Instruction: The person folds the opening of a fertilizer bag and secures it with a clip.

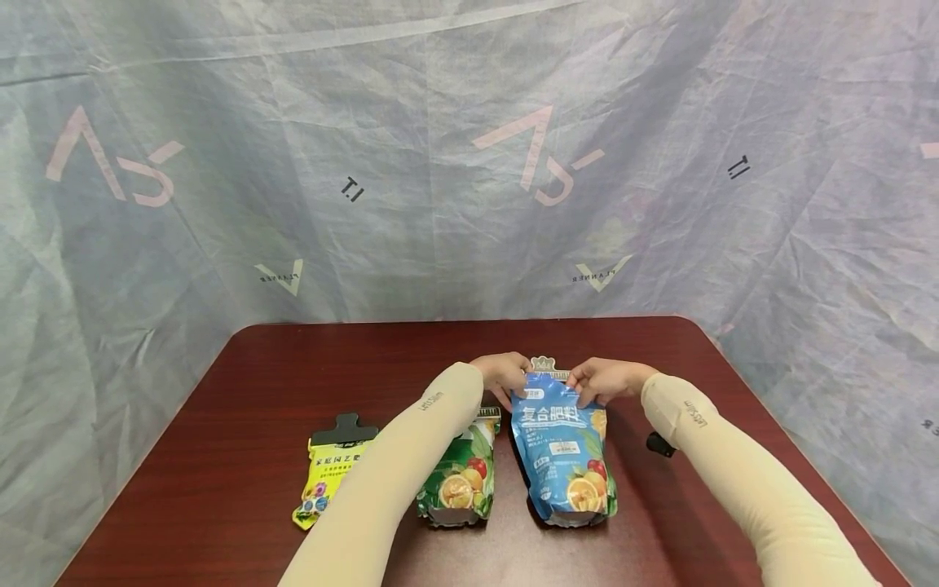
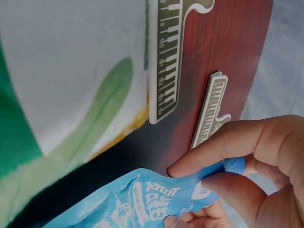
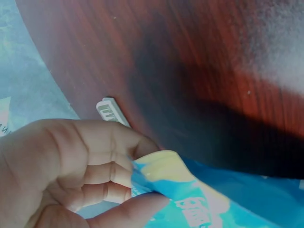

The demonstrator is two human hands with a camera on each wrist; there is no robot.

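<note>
A blue fertilizer bag (image 1: 555, 456) with printed fruit stands on the table, its top edge between both hands. My left hand (image 1: 503, 373) pinches the top left corner of it between thumb and fingers. At the opposite top corner, my right hand (image 1: 603, 381) pinches the film, as the right wrist view shows with the bag's yellow-lined edge (image 3: 166, 166). Just behind the bag lies a sealing clip (image 2: 210, 110) with a piano-key pattern, apart from the fingers. Left of the blue bag is a green bag (image 1: 462, 477), with a similar piano-key clip (image 1: 487, 412) across its top.
A yellow bag (image 1: 330, 473) with a black clip (image 1: 345, 430) on its top lies at the left, partly covered by the left sleeve. A small black object (image 1: 660, 444) sits beside the right forearm. Behind the dark red table (image 1: 293, 367) hangs a grey printed cloth (image 1: 433, 204).
</note>
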